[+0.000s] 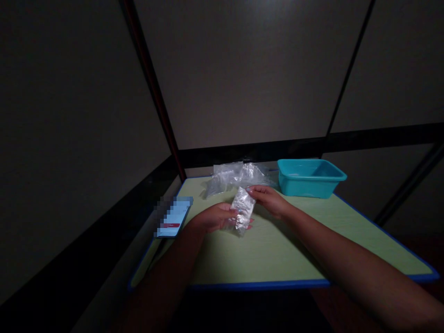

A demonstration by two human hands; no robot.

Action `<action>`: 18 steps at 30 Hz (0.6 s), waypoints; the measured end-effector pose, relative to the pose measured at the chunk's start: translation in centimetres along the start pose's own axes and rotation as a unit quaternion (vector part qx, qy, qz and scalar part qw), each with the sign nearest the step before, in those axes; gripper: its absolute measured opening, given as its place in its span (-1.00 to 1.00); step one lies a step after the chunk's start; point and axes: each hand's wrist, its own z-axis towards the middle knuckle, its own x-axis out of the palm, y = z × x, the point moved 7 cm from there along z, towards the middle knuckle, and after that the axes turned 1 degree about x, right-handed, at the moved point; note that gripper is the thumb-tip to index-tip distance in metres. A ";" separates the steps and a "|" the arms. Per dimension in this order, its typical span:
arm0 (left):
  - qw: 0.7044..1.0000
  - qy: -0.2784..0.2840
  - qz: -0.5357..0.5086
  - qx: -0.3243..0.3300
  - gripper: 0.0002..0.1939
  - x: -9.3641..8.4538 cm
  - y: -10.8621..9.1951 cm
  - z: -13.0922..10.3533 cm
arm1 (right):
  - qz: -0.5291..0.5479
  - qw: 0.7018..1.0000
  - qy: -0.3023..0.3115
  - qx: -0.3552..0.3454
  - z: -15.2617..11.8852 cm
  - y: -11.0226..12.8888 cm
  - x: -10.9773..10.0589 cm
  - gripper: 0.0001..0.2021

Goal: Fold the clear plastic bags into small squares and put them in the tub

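Between my two hands, above the table, is a small crinkled clear plastic bag [244, 206]. My left hand [219, 216] grips its lower left part, with the thumb across the front and fingertips showing past its right side. My right hand [266, 198] pinches the bag's upper right corner between thumb and fingers. Whether anything lies inside the bag I cannot tell. Just beyond my hands, a loose heap of clear plastic bags [227, 178] rests at the back of the table.
A turquoise plastic basin [307, 187] stands at the back right of the pale green, blue-edged table [277, 259]. By the left edge lies a phone [176, 215] with its screen lit, partly blurred out. Panelled walls rise behind and to the left.
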 end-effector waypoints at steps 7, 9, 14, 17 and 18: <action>0.998 0.040 -0.016 -0.040 -0.67 0.6 0.6 -0.2 | -0.117 0.992 -0.008 -0.037 0.0 0.8 0.1 -0.58; 0.997 0.055 -0.015 -0.044 -0.66 0.7 0.8 -0.2 | -0.160 0.986 -0.002 -0.043 -0.2 0.9 0.3 -0.53; 0.997 0.066 -0.012 -0.040 -0.68 0.5 1.3 0.0 | -0.203 0.978 0.011 -0.056 -0.4 0.8 0.6 -0.50; 0.997 0.069 -0.022 -0.039 -0.69 0.5 1.3 0.1 | -0.213 0.974 0.009 -0.074 -0.4 0.9 0.7 -0.51; 0.997 0.067 -0.026 -0.038 -0.68 0.6 1.3 0.1 | -0.217 0.973 0.009 -0.079 -0.4 0.9 0.7 -0.52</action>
